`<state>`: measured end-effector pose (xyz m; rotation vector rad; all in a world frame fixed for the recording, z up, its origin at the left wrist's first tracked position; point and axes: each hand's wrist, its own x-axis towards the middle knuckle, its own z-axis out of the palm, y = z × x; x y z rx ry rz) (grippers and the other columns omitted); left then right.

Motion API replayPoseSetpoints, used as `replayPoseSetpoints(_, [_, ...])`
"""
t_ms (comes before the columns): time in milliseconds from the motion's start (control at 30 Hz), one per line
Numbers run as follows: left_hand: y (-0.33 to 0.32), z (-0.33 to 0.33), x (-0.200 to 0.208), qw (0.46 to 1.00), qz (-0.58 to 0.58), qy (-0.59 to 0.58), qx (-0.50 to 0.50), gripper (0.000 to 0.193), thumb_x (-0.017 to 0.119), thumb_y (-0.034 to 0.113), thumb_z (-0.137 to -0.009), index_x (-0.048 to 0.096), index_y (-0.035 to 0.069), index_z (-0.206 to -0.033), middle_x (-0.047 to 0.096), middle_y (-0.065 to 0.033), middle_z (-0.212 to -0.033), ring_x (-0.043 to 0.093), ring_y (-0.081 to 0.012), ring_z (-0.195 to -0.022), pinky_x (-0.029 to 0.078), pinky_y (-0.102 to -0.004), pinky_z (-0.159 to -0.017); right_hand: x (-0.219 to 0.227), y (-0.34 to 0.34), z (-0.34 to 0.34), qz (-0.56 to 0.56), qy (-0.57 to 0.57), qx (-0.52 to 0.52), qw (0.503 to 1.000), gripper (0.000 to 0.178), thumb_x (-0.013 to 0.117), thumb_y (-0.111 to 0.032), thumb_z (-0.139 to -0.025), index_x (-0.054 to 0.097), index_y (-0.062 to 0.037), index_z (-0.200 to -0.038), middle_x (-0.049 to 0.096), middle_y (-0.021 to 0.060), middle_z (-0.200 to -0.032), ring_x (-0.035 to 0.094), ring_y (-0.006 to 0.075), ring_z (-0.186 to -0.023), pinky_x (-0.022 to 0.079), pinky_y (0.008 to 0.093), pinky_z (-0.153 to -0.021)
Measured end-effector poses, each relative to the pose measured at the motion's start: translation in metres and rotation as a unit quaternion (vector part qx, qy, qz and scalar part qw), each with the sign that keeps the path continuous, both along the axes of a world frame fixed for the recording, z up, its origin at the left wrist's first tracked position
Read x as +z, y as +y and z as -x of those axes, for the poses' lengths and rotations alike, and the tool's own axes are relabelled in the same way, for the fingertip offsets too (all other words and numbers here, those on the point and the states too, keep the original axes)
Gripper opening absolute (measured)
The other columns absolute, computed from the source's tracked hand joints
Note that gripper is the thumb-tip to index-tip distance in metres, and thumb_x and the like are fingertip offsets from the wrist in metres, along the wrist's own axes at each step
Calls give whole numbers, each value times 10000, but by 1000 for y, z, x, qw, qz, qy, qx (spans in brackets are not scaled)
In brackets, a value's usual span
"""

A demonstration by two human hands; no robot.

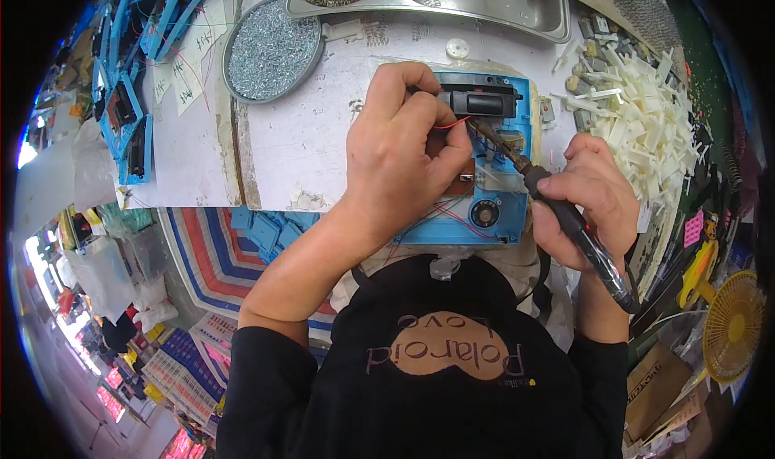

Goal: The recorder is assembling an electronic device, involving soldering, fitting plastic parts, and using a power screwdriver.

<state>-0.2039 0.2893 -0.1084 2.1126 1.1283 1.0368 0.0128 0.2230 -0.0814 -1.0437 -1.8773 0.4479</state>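
Note:
In front of me on the bench lies a blue plastic casing (504,230) with a black block (483,104), a round speaker (484,213) and thin wires inside it. My left hand (395,148) is over the casing's left part, its fingers closed in a pinch on a thin red wire (454,125). My right hand (593,205) grips the dark handle of a soldering iron (577,229). The iron slants up and left, its tip beside the black block, close to the wire's end. Whether the tip touches the wire, I cannot tell. My left hand hides part of the casing.
A round tray (313,67) of small metal screws stands at the back left, and a metal tray (492,11) with springs at the back. White plastic pieces (646,108) are heaped at right. More blue casings (121,128) stand at far left. A yellow fan (733,326) is at lower right.

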Motion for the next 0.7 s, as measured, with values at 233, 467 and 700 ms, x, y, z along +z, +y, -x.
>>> replayPoseSetpoints(233, [-2,-1,0,1000,5,0,5,117,757,-13,-737,660,-6,-800,560,-122,-1053,619,-193,-780,517,-281,-625,4,-10,-3,-4,-3,-12,1000,269,765,-3,-718,667,-39,-965,566,45,-652,496,238,-553,485,388,-695])
replayPoseSetpoints(467, [0,0,-3,999,-35,9,5,139,772,36,-744,649,4,-801,574,-113,-1038,655,-202,-645,539,-316,-563,5,-24,-9,-3,8,-33,999,246,754,-11,-752,661,-28,-978,528,34,-620,492,219,-549,495,403,-717])
replayPoseSetpoints(700, [-3,0,-3,1000,-14,10,14,109,766,13,-757,664,-1,-795,562,-124,-1061,623,-187,-747,519,-294,-613,5,-28,-9,-2,16,-39,999,238,752,-10,-757,662,-27,-976,527,36,-616,490,217,-547,495,408,-721])
